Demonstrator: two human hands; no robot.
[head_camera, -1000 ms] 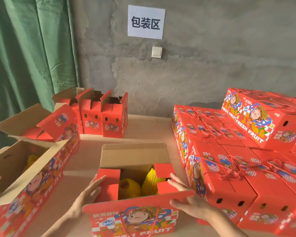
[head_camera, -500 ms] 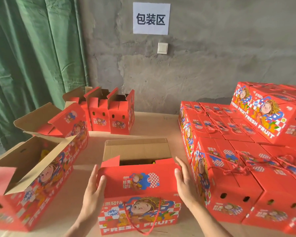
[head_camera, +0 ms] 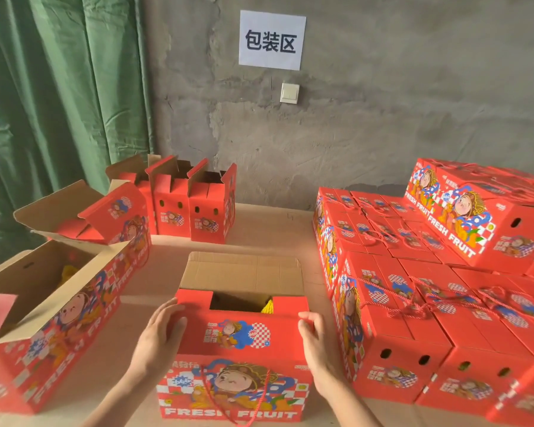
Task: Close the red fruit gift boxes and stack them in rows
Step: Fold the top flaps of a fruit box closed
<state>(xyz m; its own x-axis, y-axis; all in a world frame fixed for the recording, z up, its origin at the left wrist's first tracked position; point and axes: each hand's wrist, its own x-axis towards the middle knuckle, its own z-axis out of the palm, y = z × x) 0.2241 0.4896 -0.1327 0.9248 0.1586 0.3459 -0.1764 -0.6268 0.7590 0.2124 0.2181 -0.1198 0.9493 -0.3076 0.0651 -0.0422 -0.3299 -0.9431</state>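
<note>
A red fruit gift box (head_camera: 238, 386) stands in front of me on the table. Its near lid flap (head_camera: 238, 334) is folded down over the top, its far brown flap (head_camera: 241, 272) still stands up, and yellow netted fruit (head_camera: 268, 306) shows through the gap. My left hand (head_camera: 161, 337) presses flat on the flap's left end. My right hand (head_camera: 316, 343) presses on its right end. Closed red boxes (head_camera: 413, 303) lie in rows at the right, with a second layer (head_camera: 475, 217) on top at the back.
Open red boxes stand at the left: a large one (head_camera: 53, 318) at the near left holding fruit, another (head_camera: 105, 217) behind it, and three upright ones (head_camera: 191, 201) near the wall. A green curtain (head_camera: 53, 87) hangs at the left. The cardboard-covered table (head_camera: 269, 229) reaches the concrete wall.
Both hands went from the box's side flaps to folding the near lid flap down over the fruit. They now press on its two ends, and the view has moved closer.
</note>
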